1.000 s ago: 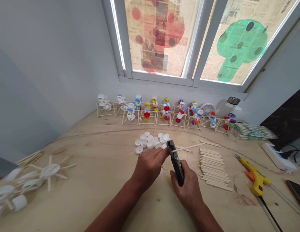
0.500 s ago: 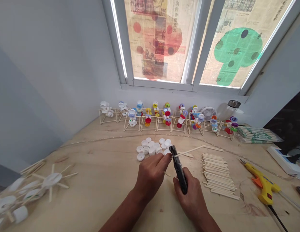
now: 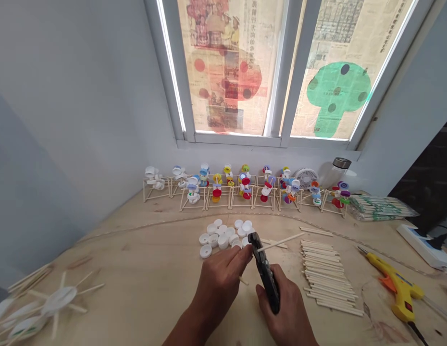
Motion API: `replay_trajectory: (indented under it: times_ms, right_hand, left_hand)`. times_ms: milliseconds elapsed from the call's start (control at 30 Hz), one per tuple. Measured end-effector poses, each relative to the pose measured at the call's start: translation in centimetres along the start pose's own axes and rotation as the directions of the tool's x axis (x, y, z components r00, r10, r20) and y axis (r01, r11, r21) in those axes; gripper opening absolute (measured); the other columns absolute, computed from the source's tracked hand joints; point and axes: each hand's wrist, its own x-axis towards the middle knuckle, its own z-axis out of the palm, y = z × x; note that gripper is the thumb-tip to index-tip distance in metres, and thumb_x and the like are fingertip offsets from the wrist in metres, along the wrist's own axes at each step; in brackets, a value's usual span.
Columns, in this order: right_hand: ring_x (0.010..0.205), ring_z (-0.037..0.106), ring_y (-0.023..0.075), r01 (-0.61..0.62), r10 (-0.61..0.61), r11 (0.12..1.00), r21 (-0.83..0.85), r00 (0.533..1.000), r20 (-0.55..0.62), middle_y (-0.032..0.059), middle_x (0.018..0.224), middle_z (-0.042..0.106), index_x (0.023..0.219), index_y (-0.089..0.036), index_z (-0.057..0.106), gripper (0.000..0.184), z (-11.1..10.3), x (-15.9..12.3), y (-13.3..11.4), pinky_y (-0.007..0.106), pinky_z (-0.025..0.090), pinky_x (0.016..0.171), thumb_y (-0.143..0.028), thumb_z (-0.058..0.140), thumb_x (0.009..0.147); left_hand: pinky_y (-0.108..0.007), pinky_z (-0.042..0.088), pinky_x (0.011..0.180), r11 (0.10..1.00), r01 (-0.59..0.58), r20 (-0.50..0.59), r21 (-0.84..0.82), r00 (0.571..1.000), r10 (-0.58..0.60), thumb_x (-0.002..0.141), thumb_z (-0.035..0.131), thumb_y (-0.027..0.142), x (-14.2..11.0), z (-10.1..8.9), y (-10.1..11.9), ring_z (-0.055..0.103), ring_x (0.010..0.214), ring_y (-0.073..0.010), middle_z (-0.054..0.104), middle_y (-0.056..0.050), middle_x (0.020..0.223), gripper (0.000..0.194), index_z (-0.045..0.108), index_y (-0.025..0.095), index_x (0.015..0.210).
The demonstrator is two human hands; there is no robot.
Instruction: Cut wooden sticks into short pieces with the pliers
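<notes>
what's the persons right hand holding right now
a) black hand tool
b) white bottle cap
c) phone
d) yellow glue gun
a, the right hand is wrapped around the black hand tool, gripping its long handle.

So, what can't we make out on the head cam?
All head view:
Black tool: handles covered by the right hand.
Stick: middle hidden by the left hand.
Cap pile: near edge hidden by the left hand.
Cap wheel: cut off by the left edge.
Rack caps: markings too small.
</notes>
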Motion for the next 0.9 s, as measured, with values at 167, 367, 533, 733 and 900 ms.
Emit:
replay_trajectory:
  times_ms: [167,367,533,733,900]
  right_hand:
    - [0.046,0.05,0.0149,-0.001,0.0,1.0,-0.023,0.998,-0.07,-0.0044,0.054,0.049,0.073,-0.023,0.039,0.011,1.0,-0.1,0.6,0.022,0.032,0.046,-0.031,0.044,0.078]
    - [0.044,0.048,0.0159,-0.044,0.038,0.996,-0.082,0.997,-0.067,-0.0048,0.05,0.047,0.071,-0.024,0.036,0.013,1.7,-0.2,1.1,0.023,0.029,0.044,-0.033,0.042,0.079]
    - [0.044,0.049,0.0169,-0.048,0.035,0.989,-0.141,0.995,-0.097,-0.0039,0.049,0.049,0.072,-0.024,0.035,0.013,2.5,-0.3,1.7,0.024,0.03,0.045,-0.034,0.038,0.08]
    - [0.042,0.049,0.0165,-0.014,0.001,0.993,-0.117,0.993,-0.115,-0.0038,0.048,0.048,0.071,-0.024,0.034,0.015,2.6,-0.2,1.7,0.023,0.03,0.043,-0.035,0.039,0.08]
    - [0.041,0.05,0.0161,0.008,-0.025,0.991,-0.131,0.991,-0.132,-0.0048,0.047,0.046,0.072,-0.024,0.033,0.014,2.7,-0.1,1.9,0.022,0.031,0.042,-0.034,0.039,0.08]
  left_hand:
    - [-0.02,0.026,0.044,1.0,0.005,-0.009,0.018,1.0,-0.005,0.086,0.041,0.013,0.0,0.1,-0.1,0.036,0.045,-0.0084,0.042,0.002,0.05,0.02,0.059,0.012,0.078]
    - [-0.02,0.028,0.044,0.997,0.009,-0.04,0.072,0.999,-0.006,0.084,0.045,0.012,-0.4,0.3,-0.1,0.038,0.046,-0.0087,0.045,0.002,0.051,0.016,0.059,0.012,0.077]
    - [-0.02,0.033,0.049,0.997,0.033,-0.07,0.076,0.997,-0.028,0.084,0.046,0.014,-0.5,0.4,0.0,0.046,0.051,-0.0094,0.051,0.0,0.056,0.013,0.058,0.013,0.085]
    - [-0.02,0.031,0.047,0.996,0.049,-0.058,0.076,0.997,-0.044,0.083,0.047,0.013,-0.7,0.7,-0.2,0.044,0.049,-0.0094,0.05,0.0,0.055,0.011,0.058,0.015,0.08]
    - [-0.02,0.031,0.046,0.996,0.059,-0.053,0.072,0.997,-0.055,0.084,0.045,0.013,-0.7,0.8,-0.2,0.044,0.049,-0.0097,0.049,0.0,0.054,0.013,0.057,0.014,0.078]
